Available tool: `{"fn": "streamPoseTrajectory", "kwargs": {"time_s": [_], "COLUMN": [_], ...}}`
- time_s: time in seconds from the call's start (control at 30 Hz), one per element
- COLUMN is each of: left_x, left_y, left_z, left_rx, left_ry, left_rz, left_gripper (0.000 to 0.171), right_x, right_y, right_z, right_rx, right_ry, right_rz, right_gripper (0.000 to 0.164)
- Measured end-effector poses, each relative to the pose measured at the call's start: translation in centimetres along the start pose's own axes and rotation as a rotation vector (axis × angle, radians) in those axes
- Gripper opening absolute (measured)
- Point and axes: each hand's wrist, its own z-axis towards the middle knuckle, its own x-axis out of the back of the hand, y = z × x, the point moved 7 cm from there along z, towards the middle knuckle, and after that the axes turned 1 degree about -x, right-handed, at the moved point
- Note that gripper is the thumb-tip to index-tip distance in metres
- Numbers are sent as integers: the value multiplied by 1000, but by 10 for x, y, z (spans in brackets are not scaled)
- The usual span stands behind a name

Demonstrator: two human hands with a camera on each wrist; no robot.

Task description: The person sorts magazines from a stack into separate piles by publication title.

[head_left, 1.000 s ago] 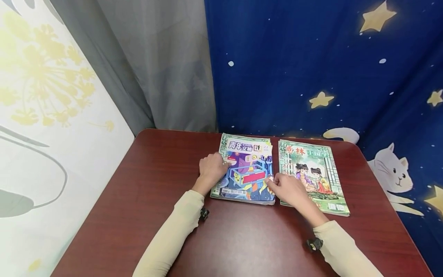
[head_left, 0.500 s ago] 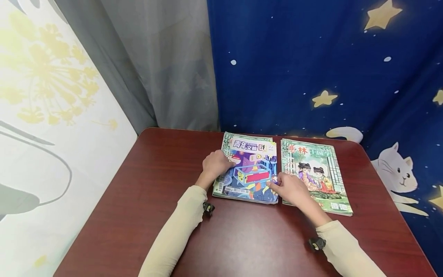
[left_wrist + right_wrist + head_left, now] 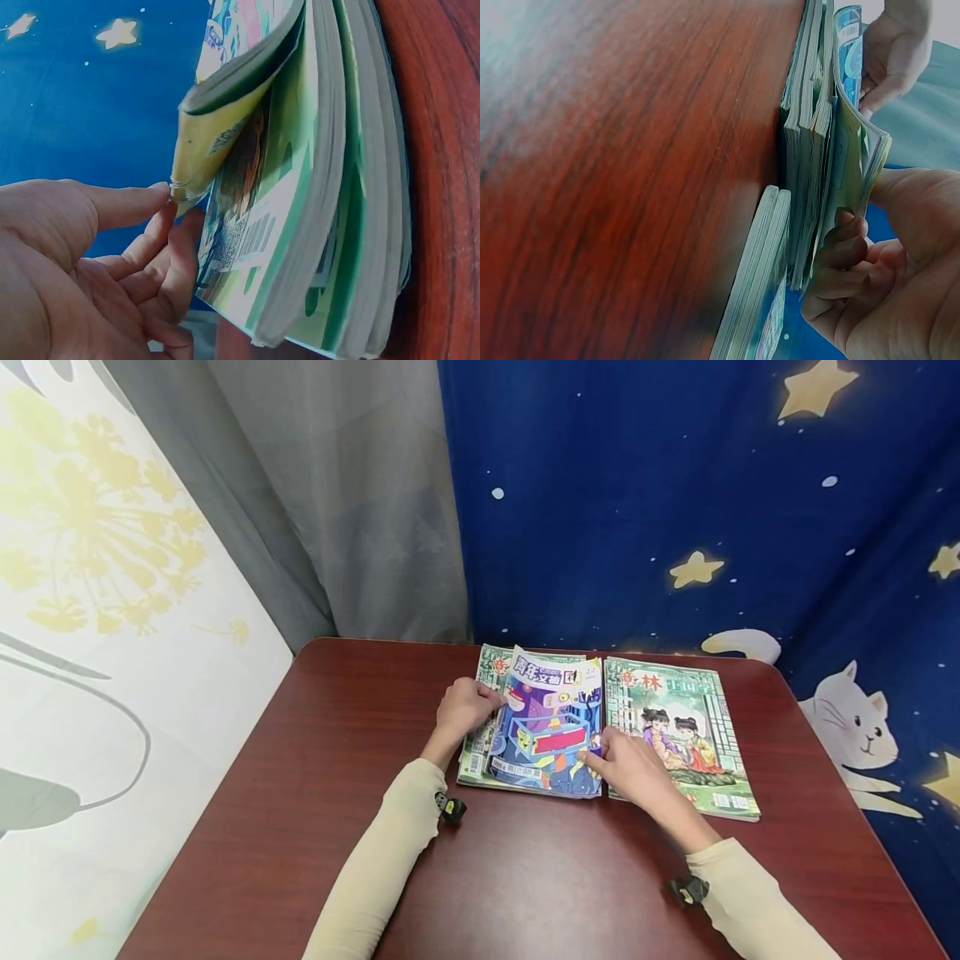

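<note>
In the head view, a purple-and-blue magazine [image 3: 553, 714] lies atop a stack of green-covered magazines [image 3: 476, 765]. Its left side is lifted and curls up off the stack. My left hand [image 3: 461, 706] pinches that raised left edge between thumb and fingers. The left wrist view gives the bent magazine [image 3: 225, 139] close up, the thumb on its cover and a finger behind. At the opposite edge, my right hand [image 3: 633, 767] grips the magazine's lower right side. From the right wrist, the magazine [image 3: 849, 150] stands bowed away from the pages below, with right fingers [image 3: 846, 251] beneath it.
A second pile of green magazines [image 3: 697, 735], two children on its cover, lies to the right, partly under my right forearm. Both piles rest on a dark red wooden table [image 3: 360, 710]. A blue star curtain [image 3: 600, 510] and a grey curtain [image 3: 375, 510] hang behind.
The purple magazine's left side has risen off the stack and curled rightward, uncovering more of the green cover beneath. My left hand has lifted that edge. My right hand stays nearly in place.
</note>
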Motion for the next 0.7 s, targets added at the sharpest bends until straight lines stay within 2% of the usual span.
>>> {"fn": "streamPoseTrajectory", "kwargs": {"time_s": [0.2, 0.47, 0.57, 0.7], "left_x": [-2, -4, -3, 4], "left_y": [1, -3, -4, -1], "left_z": [0, 0, 0, -2], "left_rx": [-18, 20, 19, -15], "left_ry": [-12, -45, -66, -59], "left_rz": [-86, -242, -250, -246], "left_gripper": [18, 20, 20, 19], "right_x": [2, 6, 8, 11], "right_y": [-3, -9, -12, -17], "right_z": [0, -1, -2, -2], "right_rx": [4, 31, 49, 68], "right_ry": [28, 117, 147, 172], "right_rz": [25, 65, 82, 100], "right_gripper": [39, 32, 31, 31]}}
